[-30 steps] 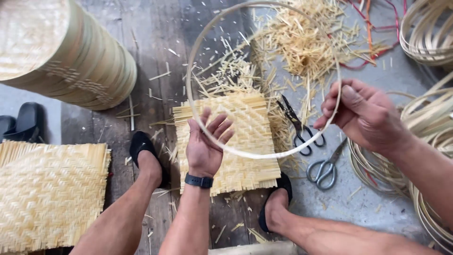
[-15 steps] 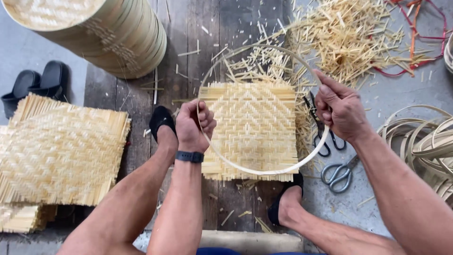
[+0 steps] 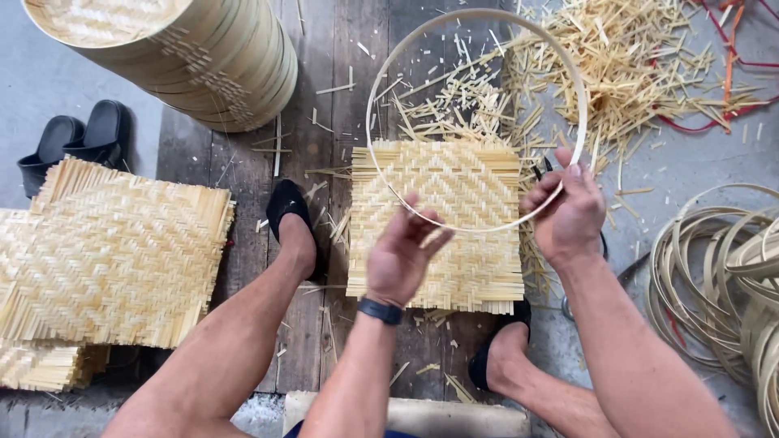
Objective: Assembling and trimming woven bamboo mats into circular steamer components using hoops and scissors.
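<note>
I hold a thin round bamboo hoop above a square woven bamboo mat that lies on the wooden floor between my feet. My right hand grips the hoop's near right rim. My left hand, with a dark band on the wrist, has its fingers spread and touches the hoop's near edge from below. Scissors lie partly hidden under my right hand and arm.
A stack of woven mats lies at the left, with black sandals behind it. A tall stack of round bamboo rims stands at the top left. Loose bamboo offcuts litter the top right. Coiled bamboo strips lie at the right.
The hoop has tipped from edge-on to flat and now lies further away over the mat. My left hand has opened from a closed grip.
</note>
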